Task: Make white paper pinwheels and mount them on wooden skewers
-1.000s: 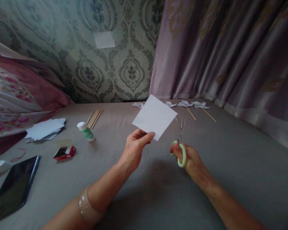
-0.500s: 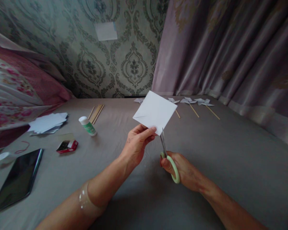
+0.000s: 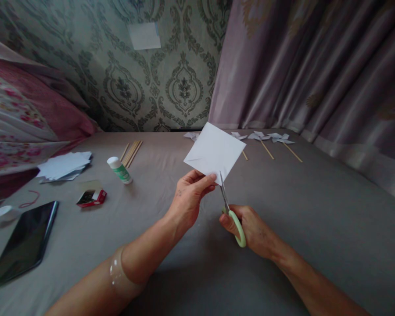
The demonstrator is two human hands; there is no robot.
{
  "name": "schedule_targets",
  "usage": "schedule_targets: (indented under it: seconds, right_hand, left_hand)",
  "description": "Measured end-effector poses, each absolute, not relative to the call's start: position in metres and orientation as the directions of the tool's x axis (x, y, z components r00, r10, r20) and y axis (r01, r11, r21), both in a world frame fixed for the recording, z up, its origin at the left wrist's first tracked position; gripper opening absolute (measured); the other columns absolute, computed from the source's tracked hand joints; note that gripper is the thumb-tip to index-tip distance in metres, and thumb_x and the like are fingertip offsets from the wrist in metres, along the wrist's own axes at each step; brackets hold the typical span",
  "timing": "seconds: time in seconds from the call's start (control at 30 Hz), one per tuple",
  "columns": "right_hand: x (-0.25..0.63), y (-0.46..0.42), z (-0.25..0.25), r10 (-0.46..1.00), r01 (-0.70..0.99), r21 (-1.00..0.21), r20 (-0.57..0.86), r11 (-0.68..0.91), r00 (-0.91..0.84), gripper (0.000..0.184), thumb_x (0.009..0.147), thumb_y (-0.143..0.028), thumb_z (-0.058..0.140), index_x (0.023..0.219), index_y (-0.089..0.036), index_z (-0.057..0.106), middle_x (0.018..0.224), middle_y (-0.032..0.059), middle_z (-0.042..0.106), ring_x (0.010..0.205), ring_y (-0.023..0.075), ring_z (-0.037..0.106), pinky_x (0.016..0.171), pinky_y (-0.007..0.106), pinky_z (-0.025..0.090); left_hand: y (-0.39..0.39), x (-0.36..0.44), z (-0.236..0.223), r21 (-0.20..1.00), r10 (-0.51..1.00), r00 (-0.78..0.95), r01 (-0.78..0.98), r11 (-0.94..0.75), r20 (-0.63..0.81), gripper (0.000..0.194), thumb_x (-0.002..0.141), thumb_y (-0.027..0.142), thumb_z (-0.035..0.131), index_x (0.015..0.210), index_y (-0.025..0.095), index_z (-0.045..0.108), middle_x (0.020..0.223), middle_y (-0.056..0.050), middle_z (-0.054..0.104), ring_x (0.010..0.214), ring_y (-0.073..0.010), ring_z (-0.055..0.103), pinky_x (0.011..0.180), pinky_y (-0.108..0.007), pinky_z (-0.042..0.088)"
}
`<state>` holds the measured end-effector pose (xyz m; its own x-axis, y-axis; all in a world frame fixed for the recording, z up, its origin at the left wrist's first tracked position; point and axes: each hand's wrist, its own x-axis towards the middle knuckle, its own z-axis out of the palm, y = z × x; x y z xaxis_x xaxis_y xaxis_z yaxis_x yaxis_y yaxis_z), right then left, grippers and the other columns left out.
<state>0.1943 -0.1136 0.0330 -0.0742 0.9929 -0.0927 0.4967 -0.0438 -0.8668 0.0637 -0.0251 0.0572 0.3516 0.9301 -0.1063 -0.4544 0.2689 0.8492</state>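
Observation:
My left hand (image 3: 187, 197) pinches the lower corner of a white square of paper (image 3: 213, 151), held up like a diamond over the grey bed sheet. My right hand (image 3: 250, 228) grips green-handled scissors (image 3: 232, 213). Their blades point up and meet the paper's bottom corner, right beside my left thumb.
A glue stick (image 3: 119, 170), a bundle of wooden sticks (image 3: 131, 151), a stack of white paper (image 3: 64, 166) and a small red box (image 3: 91, 197) lie at left. A dark tablet (image 3: 21, 243) is at the near left. Finished paper pinwheels (image 3: 271, 138) lie by the curtain.
My right hand brought the scissors from right of the paper in under it; the blades now touch its bottom corner. The paper has hardly moved.

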Motion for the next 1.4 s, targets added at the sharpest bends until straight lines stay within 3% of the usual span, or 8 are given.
schedule_targets:
  seconds: [0.43,1.4]
  right_hand:
    - [0.1924,-0.1115,0.0351,0.991,0.484,-0.868,-0.136,-0.112,-0.014,0.058,0.073,-0.074,0.051,0.057,-0.020,0.039,0.055,-0.0054,0.032,0.054,0.0096,0.028,0.049,0.026,0.022]
    - [0.1843,-0.1048,0.0269,0.985,0.469,-0.867,-0.125,-0.166,0.118,0.047,0.074,-0.060,0.055,0.054,-0.021,0.039,0.054,-0.0045,0.032,0.054,0.0103,0.030,0.049,0.026,0.025]
  left_hand:
    - [-0.0251,0.0646,0.0563,0.843,0.932,0.351,-0.471,0.261,-0.092,0.019,0.062,0.019,0.080,0.077,0.014,0.071,0.078,-0.001,0.069,0.065,-0.0081,0.059,0.067,-0.022,0.045]
    - [-0.0229,0.0627,0.0552,0.836,0.929,0.357,-0.476,0.273,-0.100,0.021,0.061,0.018,0.081,0.080,0.013,0.073,0.080,-0.004,0.071,0.067,-0.0096,0.059,0.067,-0.022,0.046]
